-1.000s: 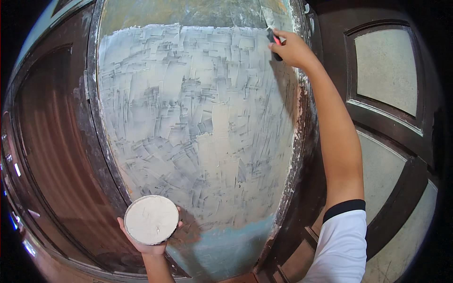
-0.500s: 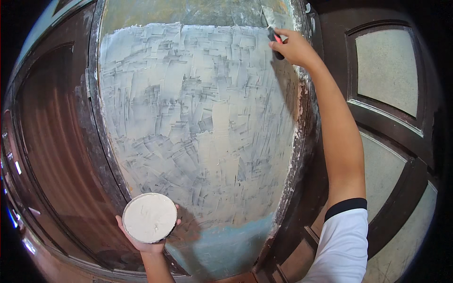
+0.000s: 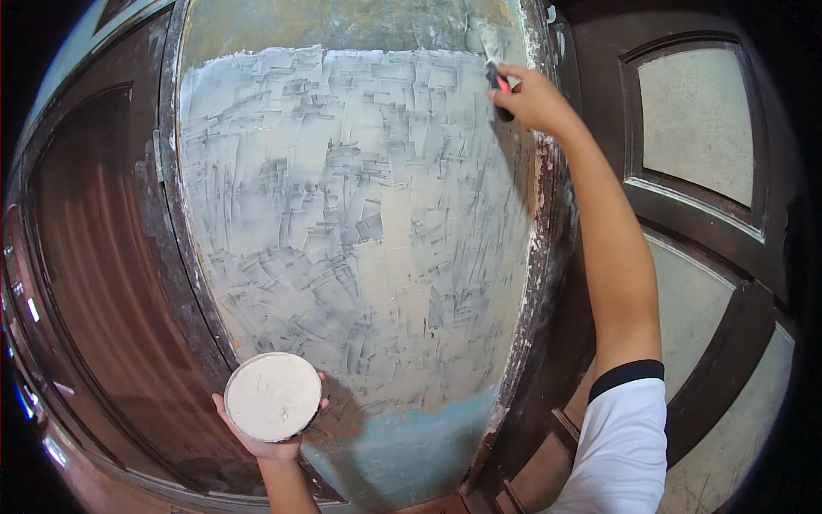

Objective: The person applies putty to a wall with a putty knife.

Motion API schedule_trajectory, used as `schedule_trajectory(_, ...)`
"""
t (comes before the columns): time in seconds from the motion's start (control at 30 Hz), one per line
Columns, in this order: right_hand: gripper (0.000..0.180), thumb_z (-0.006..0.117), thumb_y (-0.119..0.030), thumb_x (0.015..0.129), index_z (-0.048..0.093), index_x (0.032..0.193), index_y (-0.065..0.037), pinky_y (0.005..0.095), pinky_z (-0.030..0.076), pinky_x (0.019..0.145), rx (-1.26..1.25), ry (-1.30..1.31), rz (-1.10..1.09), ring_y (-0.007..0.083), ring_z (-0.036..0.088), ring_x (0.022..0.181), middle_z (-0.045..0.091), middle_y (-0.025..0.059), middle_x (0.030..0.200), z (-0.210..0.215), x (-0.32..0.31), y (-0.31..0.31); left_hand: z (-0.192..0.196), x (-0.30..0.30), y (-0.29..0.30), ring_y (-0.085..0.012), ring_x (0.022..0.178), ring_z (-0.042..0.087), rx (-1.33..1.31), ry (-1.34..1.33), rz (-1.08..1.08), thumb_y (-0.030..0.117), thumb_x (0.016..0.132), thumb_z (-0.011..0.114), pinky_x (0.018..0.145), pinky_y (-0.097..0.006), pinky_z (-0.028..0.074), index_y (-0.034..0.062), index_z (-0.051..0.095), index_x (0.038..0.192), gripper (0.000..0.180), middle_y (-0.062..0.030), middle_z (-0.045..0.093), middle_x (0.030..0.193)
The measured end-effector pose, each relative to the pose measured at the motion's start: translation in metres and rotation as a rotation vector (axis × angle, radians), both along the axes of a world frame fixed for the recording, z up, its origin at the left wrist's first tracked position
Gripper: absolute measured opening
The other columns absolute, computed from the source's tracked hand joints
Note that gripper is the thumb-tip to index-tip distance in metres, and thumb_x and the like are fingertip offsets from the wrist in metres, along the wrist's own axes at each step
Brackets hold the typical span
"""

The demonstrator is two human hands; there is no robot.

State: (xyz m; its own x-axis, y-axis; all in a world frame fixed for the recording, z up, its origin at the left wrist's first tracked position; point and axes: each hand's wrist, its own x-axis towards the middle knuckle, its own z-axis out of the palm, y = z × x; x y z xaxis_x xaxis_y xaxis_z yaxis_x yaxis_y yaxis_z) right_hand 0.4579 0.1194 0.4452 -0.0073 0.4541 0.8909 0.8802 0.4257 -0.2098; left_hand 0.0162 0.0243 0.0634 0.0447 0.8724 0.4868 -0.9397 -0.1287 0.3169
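Observation:
My right hand is raised to the top right of a wall panel coated in rough white putty. It grips a putty knife with a red and black handle, its blade pressed against the bare greenish strip above the putty. My left hand holds up a round container full of white putty near the panel's lower left. The bottom of the panel shows bare blue-green paint.
A dark brown wooden door stands open at the left. At the right is another dark door with frosted glass panes. A putty-smeared frame edge runs down between panel and right door.
My right hand has crept slightly up and left with the putty knife along the top edge. The left hand and container have stayed nearly still.

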Motion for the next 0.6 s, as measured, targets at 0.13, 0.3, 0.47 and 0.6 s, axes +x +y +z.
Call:
schedule_trajectory(0.13, 0.063, 0.078, -0.025, 0.093, 0.056, 0.148, -0.002, 0.0332, 0.053, 0.078, 0.082, -0.116, 0.004, 0.0177, 0.066, 0.079, 0.071, 0.0141, 0.092, -0.059, 0.0, 0.018, -0.004, -0.005, -0.004, -0.0687, 0.123, 0.049, -0.057, -0.033, 0.014, 0.086, 0.089, 0.041, 0.085, -0.08, 0.05, 0.0085, 0.041, 0.155, 0.102, -0.0328, 0.046, 0.15)
schedule_trajectory(0.3, 0.064, 0.078, -0.028, 0.092, 0.056, 0.147, -0.004, 0.0356, 0.054, 0.083, 0.017, -0.02, 0.051, 0.0242, 0.069, 0.089, 0.073, 0.0184, 0.104, -0.041, -0.008, -0.014, -0.006, -0.011, -0.006, -0.0695, 0.124, 0.048, -0.048, -0.027, 0.052, 0.087, 0.089, 0.039, 0.084, -0.08, 0.051, 0.0091, 0.041, 0.155, 0.102, -0.0329, 0.047, 0.15)
schedule_trajectory(0.47, 0.066, 0.078, -0.028, 0.093, 0.054, 0.152, -0.009, 0.0301, 0.052, 0.064, 0.038, -0.026, -0.014, 0.0168, 0.065, 0.074, 0.072, 0.0127, 0.092, 0.016, -0.012, 0.0, -0.004, -0.002, -0.006, -0.0691, 0.125, 0.048, -0.075, -0.033, 0.06, 0.087, 0.089, 0.039, 0.084, -0.08, 0.051, 0.0091, 0.042, 0.155, 0.102, -0.033, 0.048, 0.149)
schedule_trajectory(0.6, 0.066, 0.079, -0.025, 0.092, 0.055, 0.15, -0.006, 0.0317, 0.053, 0.07, 0.079, -0.114, 0.06, 0.016, 0.064, 0.075, 0.071, 0.0121, 0.09, -0.022, 0.003, 0.026, -0.009, -0.005, -0.003, -0.0693, 0.123, 0.049, -0.062, -0.046, 0.039, 0.087, 0.089, 0.039, 0.082, -0.08, 0.052, 0.009, 0.043, 0.153, 0.101, -0.0332, 0.049, 0.147)
